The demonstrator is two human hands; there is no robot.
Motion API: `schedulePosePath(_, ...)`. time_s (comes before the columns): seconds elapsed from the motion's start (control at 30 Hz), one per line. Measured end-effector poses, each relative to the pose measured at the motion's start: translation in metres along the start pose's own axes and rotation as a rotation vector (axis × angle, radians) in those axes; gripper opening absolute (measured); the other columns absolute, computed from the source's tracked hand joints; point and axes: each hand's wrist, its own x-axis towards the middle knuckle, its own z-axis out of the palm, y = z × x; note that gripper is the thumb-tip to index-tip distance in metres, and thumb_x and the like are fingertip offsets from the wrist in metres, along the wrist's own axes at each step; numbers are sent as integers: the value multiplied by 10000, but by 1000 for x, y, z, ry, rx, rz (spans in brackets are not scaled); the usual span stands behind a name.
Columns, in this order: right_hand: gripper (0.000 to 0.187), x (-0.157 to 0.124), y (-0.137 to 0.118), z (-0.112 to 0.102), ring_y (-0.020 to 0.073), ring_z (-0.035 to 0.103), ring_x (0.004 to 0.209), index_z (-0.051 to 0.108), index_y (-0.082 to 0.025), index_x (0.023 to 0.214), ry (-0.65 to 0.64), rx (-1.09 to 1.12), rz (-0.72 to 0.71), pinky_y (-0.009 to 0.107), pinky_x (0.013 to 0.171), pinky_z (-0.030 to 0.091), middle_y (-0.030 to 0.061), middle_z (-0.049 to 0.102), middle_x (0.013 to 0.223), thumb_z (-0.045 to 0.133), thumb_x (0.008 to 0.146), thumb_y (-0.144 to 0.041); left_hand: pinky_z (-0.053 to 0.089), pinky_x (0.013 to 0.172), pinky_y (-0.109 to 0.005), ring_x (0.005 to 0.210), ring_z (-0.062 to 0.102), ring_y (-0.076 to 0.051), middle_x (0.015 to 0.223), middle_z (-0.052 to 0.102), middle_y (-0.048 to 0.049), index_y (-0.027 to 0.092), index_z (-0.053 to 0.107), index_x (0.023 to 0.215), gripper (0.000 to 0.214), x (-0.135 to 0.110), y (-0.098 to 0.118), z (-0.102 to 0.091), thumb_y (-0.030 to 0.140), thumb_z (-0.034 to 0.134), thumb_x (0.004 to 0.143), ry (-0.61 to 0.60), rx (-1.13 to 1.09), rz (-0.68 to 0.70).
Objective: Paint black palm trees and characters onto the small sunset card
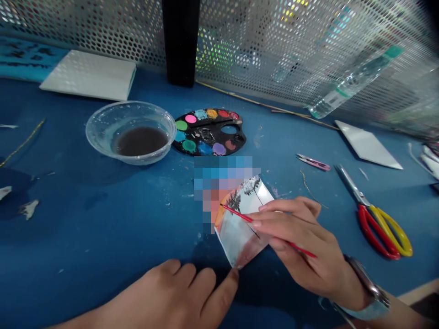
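Brush point(236, 213), one, in right hand point(302, 246); left hand point(178, 292) touching one card point(240, 233).

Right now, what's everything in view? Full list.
table: 1, blue, under everything
bowl: 1, clear, dark liquid inside, left of centre
palette: 1, black, many paint colours, beside bowl
painted card: 1, white and orange, front centre
paintbrush: 1, red, over painted card
snips: 1, pink, right of centre
scissors: 1, red and yellow handles, right
white board: 1, white, far left
white card: 1, white, far right
bottle: 1, clear, tilted, far right
left hand: 1, fingertip at painted card's near corner
right hand: 1, pinching paintbrush, wristwatch on
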Motion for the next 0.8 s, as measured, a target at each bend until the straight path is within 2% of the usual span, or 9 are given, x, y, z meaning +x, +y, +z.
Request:
schedulePosePath(0.13,241,0,-1,4,177,630,1095,666,-184,1155,23,-17,43,392,946,350,26,792,1067,519,978,-112,339,457,-337,528,576,-138,751,619,59,185,541,1365,372,-1,2,-3,271,432,1020,-22,27,-20)
schedulePosePath(0.23,247,-2,-4,9,172,634,1116,680,-198,1168,-8,31,16,389,961,345,-6,796,1084,532,979,-137,325,451,-337,518,573,-135,744,614,58,185,536,1374,382,0,3,-4,251,385,1030,-9,41,-19)
schedulePosePath(0.43,269,-1,-5,18,164,633,1124,669,-218,1202,-22,36,74,383,981,320,-20,794,1151,536,987,-127,339,455,-341,514,572,-147,740,610,58,188,528,1387,405,1,3,-1,245,416,1001,-7,44,-11)
schedulePosePath(0.63,256,-2,-6,19,160,623,1137,671,-219,1203,-26,67,65,371,981,311,-27,797,1113,514,1011,-153,341,460,-338,519,569,-145,735,613,56,197,525,1396,407,-2,3,2,239,429,1003,-14,28,-27)
schedulePosePath(0.8,254,-3,-6,18,159,622,1143,665,-234,1195,-32,92,80,373,997,301,-39,799,1068,502,1013,-166,321,447,-344,499,555,-145,715,602,52,188,538,1384,407,-2,3,5,200,380,1009,26,32,-27)
